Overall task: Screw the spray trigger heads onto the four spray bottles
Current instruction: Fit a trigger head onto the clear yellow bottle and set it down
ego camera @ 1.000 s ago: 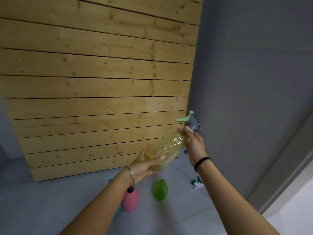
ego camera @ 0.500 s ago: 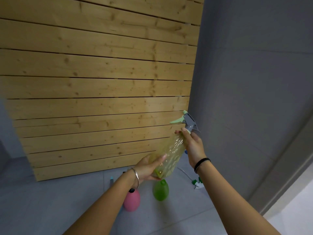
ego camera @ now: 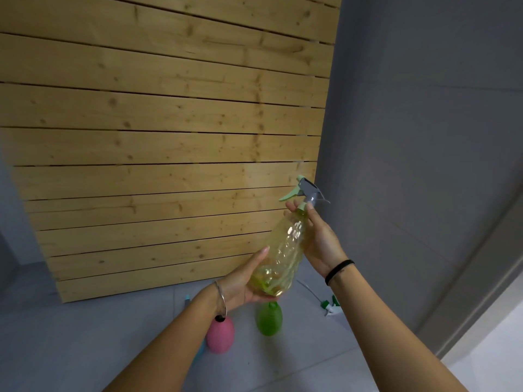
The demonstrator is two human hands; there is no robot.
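Two hands hold the tilted yellow bottle [ego camera: 284,254] aloft, left hand [ego camera: 245,281] cupping its base, right hand [ego camera: 318,237] pinching the collar beneath its grey trigger head [ego camera: 307,190], above the pink bottle [ego camera: 220,336] and green bottle [ego camera: 269,319] on the floor [ego camera: 70,335].

Slatted wooden panel [ego camera: 169,137] leaning against grey wall [ego camera: 424,108]; grey tiled floor [ego camera: 70,349] beneath.

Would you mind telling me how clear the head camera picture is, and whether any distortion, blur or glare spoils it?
Head view: the wide lens bows the wooden slats and tilts the grey wall; light is dim and even, with no hard shadows; small highlights glint on the yellow bottle; the spray head and both hands are fairly sharp, while the pink bottle and green bottle look soft.
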